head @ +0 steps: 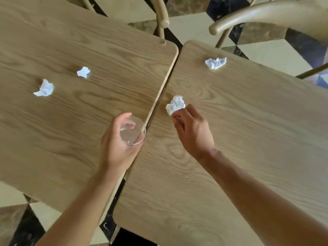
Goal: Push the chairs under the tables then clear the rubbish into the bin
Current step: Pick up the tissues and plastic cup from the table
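Observation:
Two wooden tables stand side by side, the left table [53, 130] and the right table [248, 139], with a narrow gap between them. My left hand [117, 146] holds a clear plastic cup [132, 131] over the gap's left edge. My right hand [193, 132] pinches a crumpled white paper ball [175, 104] at the right table's left edge. Two more paper balls [44, 88] [83, 72] lie on the left table. Another paper ball [215, 63] lies near the far edge of the right table. No bin is in view.
Two tan chairs stand beyond the tables: one chair back [160, 13] behind the left table, another chair back [266, 13] behind the right one. The floor [195, 27] is tiled in cream, brown and black.

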Tool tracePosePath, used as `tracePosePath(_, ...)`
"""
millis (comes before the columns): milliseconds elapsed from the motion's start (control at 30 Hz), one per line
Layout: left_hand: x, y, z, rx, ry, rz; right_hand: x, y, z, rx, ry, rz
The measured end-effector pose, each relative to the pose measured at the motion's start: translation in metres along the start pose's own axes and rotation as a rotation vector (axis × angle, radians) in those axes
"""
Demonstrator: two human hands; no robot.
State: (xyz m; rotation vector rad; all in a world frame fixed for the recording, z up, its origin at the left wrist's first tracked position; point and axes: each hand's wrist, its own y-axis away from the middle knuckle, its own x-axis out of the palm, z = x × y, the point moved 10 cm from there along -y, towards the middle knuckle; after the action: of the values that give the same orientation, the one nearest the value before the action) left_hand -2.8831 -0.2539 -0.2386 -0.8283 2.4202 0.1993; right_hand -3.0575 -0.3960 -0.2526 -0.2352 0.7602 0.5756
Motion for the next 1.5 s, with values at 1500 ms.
tracePosePath(1500, -0.365, -0.093, 0.224, 0.039, 0.012, -0.184, 0.258, -0.168, 0.285, 0.198, 0.093, -0.138)
